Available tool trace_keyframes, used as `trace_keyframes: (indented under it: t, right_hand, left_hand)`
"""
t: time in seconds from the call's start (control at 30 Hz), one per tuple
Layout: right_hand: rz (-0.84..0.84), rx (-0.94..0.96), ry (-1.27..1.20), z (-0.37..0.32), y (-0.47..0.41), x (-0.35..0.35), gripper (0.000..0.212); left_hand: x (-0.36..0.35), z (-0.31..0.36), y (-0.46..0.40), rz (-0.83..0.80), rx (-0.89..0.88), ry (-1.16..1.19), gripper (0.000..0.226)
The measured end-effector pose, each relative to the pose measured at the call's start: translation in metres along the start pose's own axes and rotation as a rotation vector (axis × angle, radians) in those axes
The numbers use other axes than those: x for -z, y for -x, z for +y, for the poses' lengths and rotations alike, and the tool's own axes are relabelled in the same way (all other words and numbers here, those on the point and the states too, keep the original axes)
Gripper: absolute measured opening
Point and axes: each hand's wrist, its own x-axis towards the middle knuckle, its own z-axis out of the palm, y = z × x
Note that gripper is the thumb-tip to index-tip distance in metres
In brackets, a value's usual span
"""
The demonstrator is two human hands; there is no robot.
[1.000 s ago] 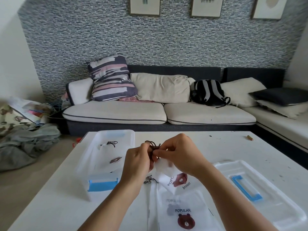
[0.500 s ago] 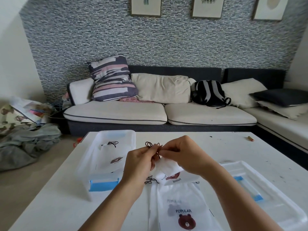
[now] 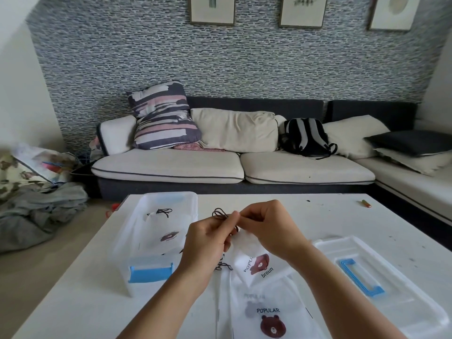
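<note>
Left hand and right hand meet over the table, each pinching the dark drawstring at the mouth of a white bear-print pouch held just above the tabletop. Clear box on the left holds another pouch. A clear lid lies right, near the edge; bare tabletop stretches beyond the knuckles.

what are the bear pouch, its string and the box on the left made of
Pouch: seemingly thin white fabric, matte; it crumples softly. Drawstring: dark thin cord, limp loops, fibre unclear. Box: translucent plastic, likely rigid; contents show through its walls, with an opaque blue clip.
</note>
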Motion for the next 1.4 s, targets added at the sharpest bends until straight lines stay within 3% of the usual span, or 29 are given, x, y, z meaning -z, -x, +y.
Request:
trace_keyframes:
  t: [0.13,0.27,0.43,0.6,0.7,1.13,1.27,1.4]
  right_hand:
    - [-0.055,-0.016,-0.002,0.002,-0.001,0.003,0.023]
    - [-0.140,-0.120,-0.162,0.003,-0.002,0.015,0.017]
    - [-0.158,-0.113,-0.157,0.004,-0.001,0.019,0.010]
    - [-0.128,-0.015,-0.096,-0.003,0.000,0.011,0.003]
    - [-0.052,0.051,-0.063,-0.005,-0.001,0.007,0.008]
    - [-0.041,-0.001,-0.239,-0.012,0.007,-0.002,0.011]
    - [-0.048,-0.055,-0.316,-0.017,0.010,-0.004,0.012]
    - [-0.041,-0.056,-0.235,-0.014,0.009,-0.008,0.008]
  left_hand:
    - [0.000,-0.003,-0.003,0.022,-0.018,0.036,0.031]
    - [0.006,-0.002,-0.008,-0.002,-0.024,0.065,0.028]
    - [0.018,0.004,-0.011,-0.085,-0.106,-0.027,0.019]
    - [0.020,0.006,-0.013,-0.044,-0.129,-0.031,0.020]
    - [0.020,0.009,-0.012,-0.072,-0.092,0.036,0.005]
    - [0.024,0.015,-0.009,-0.071,-0.140,-0.023,0.006]
    - [0.026,0.013,-0.007,-0.069,-0.080,-0.021,0.007]
    - [0.026,0.012,-0.007,-0.033,-0.058,-0.039,0.009]
